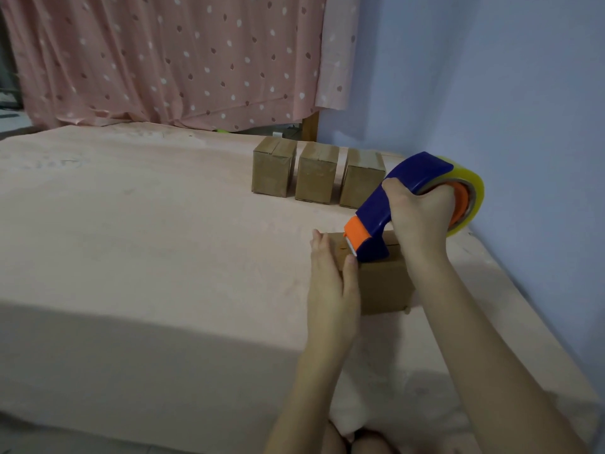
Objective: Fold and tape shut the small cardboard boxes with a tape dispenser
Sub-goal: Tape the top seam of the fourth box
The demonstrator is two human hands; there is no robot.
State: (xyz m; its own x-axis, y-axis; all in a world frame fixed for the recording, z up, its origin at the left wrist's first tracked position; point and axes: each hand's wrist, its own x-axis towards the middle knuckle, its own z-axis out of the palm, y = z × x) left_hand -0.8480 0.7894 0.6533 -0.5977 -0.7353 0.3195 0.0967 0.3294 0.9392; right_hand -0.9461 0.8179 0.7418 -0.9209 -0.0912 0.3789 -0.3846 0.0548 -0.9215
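Pink sheeting covers the bed (pixel 131 240) in front of you, with a pink spotted curtain (pixel 170 57) hanging behind it and a pale blue wall (pixel 491 93) running along the right. Your right hand (pixel 422 217) grips the handle of the blue tape dispenser (pixel 393 204), fingers curled tightly around it, with the clear tape roll (pixel 471 188) on its orange hub sitting at the far end by the wall. You hold the dispenser tilted, its orange front end (pixel 357 235) pressed down onto the top of the small cardboard box (pixel 383 283) that sits on the bed just ahead of you, near its right side. Your left hand (pixel 330 286) steadies that box from the left: the fingers lie straight along its left face, and the thumb rests across the near top edge, its tip just beside the dispenser's front end. The seam between the top flaps shows as a dark line to the right of the dispenser. Further back, three taped boxes (pixel 316 176) stand upright in a row, close together but with narrow gaps between them, each with a strip of tape visible across its top. Behind them, a wooden post (pixel 310 126) stands at the curtain's lower edge. Your knees (pixel 357 440) show at the bottom of the view.
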